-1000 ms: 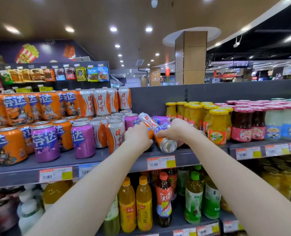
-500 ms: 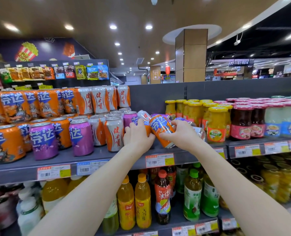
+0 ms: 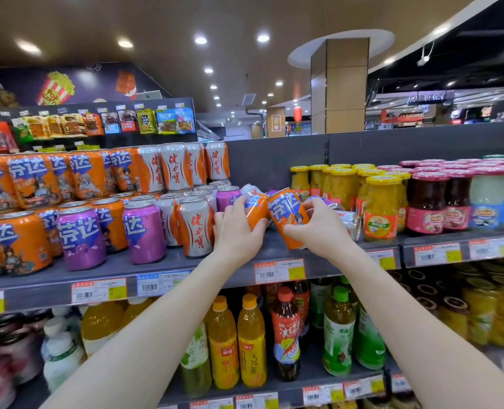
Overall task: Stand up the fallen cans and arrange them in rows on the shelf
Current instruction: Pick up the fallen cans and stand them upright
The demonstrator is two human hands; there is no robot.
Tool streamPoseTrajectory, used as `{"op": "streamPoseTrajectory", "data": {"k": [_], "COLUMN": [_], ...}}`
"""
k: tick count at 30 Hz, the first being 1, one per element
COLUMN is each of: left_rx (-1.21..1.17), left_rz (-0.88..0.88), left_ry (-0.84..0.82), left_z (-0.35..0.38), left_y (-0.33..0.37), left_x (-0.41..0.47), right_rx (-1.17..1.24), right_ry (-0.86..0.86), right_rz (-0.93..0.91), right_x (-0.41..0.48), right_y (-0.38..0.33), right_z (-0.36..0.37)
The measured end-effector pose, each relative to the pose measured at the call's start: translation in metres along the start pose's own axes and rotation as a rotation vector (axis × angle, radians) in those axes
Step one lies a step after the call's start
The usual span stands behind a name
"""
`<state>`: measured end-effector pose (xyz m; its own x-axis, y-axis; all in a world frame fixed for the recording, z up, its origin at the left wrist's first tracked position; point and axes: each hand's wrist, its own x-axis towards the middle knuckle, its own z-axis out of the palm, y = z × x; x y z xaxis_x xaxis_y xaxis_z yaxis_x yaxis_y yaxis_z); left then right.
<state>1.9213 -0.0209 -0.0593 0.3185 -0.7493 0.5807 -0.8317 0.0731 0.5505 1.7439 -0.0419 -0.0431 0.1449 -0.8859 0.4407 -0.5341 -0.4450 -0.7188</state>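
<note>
On the grey shelf (image 3: 221, 270) my right hand (image 3: 315, 228) grips an orange can with blue lettering (image 3: 284, 212), tilted nearly upright, its base close to the shelf board. Beside it my left hand (image 3: 239, 234) holds a second orange can (image 3: 256, 208), mostly hidden by my fingers. Behind them lie fallen cans: a silver one on its side (image 3: 349, 222), a purple one (image 3: 321, 200) and a white one (image 3: 249, 188). To the left stand upright rows of white-orange cans (image 3: 196, 228), purple cans (image 3: 144, 231) and orange cans (image 3: 23, 240).
Jars of yellow fruit (image 3: 380, 208) and red preserves (image 3: 427, 202) stand close on the right of the fallen cans. A second tier of cans (image 3: 174, 166) is stacked at the back left. Bottled drinks (image 3: 250, 340) fill the shelf below. Price tags (image 3: 278, 271) line the shelf edge.
The right hand has turned its orange can from lying at a slant to nearly upright and lowered it toward the shelf. The left hand now holds a second orange can.
</note>
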Motion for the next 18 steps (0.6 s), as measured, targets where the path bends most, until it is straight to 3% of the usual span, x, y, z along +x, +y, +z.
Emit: {"op": "streamPoseTrajectory", "data": {"k": [6, 18], "left_rx": [-0.031, -0.234], "left_rz": [0.003, -0.003], "left_ry": [-0.018, 0.0], "left_z": [-0.002, -0.018], "left_y": [-0.001, 0.003], "left_x": [-0.001, -0.017], "right_rx": [0.051, 0.181], "right_ry": [0.002, 0.012], "right_rz": [-0.064, -0.02], "right_x": [-0.002, 0.001], "right_y": [-0.001, 0.001], "right_z": [0.006, 0.023]}}
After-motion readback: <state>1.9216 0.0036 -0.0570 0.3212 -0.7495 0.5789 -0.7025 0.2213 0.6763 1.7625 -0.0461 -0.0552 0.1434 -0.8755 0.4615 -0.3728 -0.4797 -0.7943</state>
